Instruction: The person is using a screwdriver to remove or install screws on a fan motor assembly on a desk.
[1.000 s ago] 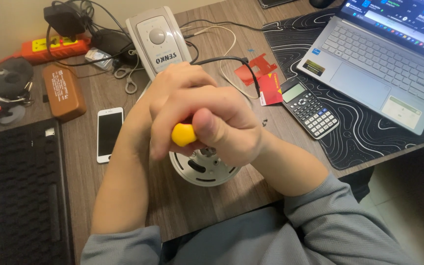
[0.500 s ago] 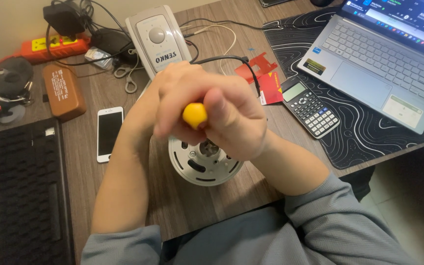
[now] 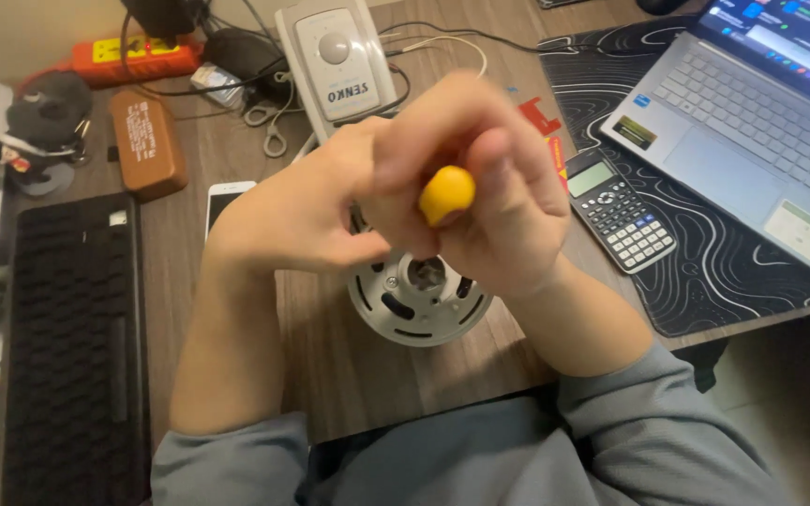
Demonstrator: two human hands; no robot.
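My right hand [image 3: 508, 206] is closed around a tool with a rounded yellow handle [image 3: 447, 194], whose butt end points at the camera. My left hand [image 3: 302, 211] presses against the right from the left, thumb stretched under the handle. Its fingertips are hidden behind my right fingers. Directly below both hands a round grey metal disc [image 3: 419, 300] with slots and a central hub lies on the wooden desk [image 3: 330, 375]. The tool's shaft is hidden, so contact with the disc cannot be seen.
A white control box [image 3: 335, 56] with cables sits behind the hands. On the right, a calculator [image 3: 621, 211] and open laptop [image 3: 752, 122] rest on a black mat [image 3: 705, 272]. On the left are a phone [image 3: 222, 201], brown case [image 3: 147, 141] and black keyboard [image 3: 72, 347].
Both hands and the yellow handle have risen and shifted right, away from the disc. More of the disc's face now shows beneath them.
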